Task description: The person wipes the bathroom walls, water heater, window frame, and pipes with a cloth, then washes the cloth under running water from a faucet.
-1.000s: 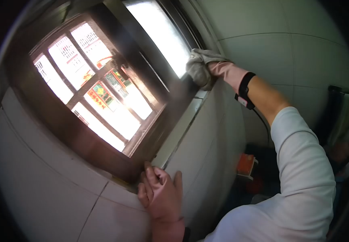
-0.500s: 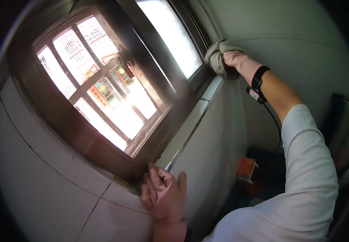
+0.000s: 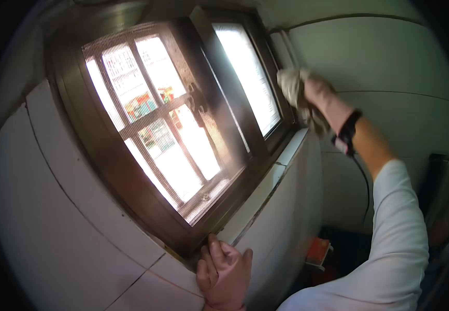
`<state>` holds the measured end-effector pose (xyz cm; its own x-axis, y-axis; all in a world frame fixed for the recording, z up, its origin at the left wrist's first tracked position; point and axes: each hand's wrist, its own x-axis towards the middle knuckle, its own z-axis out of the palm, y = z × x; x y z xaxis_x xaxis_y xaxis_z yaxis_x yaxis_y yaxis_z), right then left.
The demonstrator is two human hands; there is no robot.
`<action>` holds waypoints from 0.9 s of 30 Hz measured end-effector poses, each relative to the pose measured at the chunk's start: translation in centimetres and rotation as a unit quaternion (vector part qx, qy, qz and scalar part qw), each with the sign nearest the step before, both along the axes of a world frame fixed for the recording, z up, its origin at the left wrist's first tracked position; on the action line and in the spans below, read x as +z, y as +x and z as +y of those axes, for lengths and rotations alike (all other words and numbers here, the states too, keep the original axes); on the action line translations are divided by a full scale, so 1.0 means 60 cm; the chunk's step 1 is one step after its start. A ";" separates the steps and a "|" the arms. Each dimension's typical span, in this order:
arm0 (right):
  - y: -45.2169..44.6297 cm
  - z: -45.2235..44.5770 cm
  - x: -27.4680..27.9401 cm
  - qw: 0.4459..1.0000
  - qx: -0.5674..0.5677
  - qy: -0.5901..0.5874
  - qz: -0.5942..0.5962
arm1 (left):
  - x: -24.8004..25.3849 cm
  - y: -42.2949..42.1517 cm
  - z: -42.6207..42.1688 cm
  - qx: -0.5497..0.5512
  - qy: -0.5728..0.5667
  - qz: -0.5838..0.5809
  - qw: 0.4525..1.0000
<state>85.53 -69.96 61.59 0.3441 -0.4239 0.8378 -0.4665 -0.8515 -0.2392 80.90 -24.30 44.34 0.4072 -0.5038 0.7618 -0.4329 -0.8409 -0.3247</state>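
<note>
My right hand [image 3: 322, 96], in a pink glove, is closed around a grey cloth [image 3: 290, 87] at the right side of the window frame [image 3: 281, 136], where the frame meets the tiled wall. Part of the cloth hangs below the hand, and the fingers are partly hidden by it. My left hand [image 3: 225, 272], also in a pink glove, rests at the lower corner of the frame beside the tiled sill [image 3: 250, 210]. Its fingers are apart and somewhat bent, with nothing held. A mesh screen [image 3: 157, 124] covers the left pane.
A metal latch [image 3: 197, 106] sits on the middle of the window. White tiles [image 3: 79, 217] line the wall below and beside it. An orange box [image 3: 318, 251] stands low at the right on a white support. A cable hangs from my right wrist.
My right hand has moved with the cloth from the sill corner to the right frame edge and wall. The view has turned, so the window and left hand appear lower and further right.
</note>
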 end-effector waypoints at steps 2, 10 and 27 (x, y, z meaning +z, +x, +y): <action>0.024 -0.014 0.090 0.990 0.043 -0.092 -0.094 | 0.012 -0.008 -0.004 0.007 0.023 -0.028 0.999; 0.116 -0.081 0.128 0.985 0.027 -0.156 -0.070 | 0.001 -0.001 -0.013 0.035 0.015 -0.020 0.999; 0.053 -0.082 -0.167 0.995 0.016 -0.048 0.091 | 0.012 0.000 0.002 -0.044 0.007 -0.040 0.998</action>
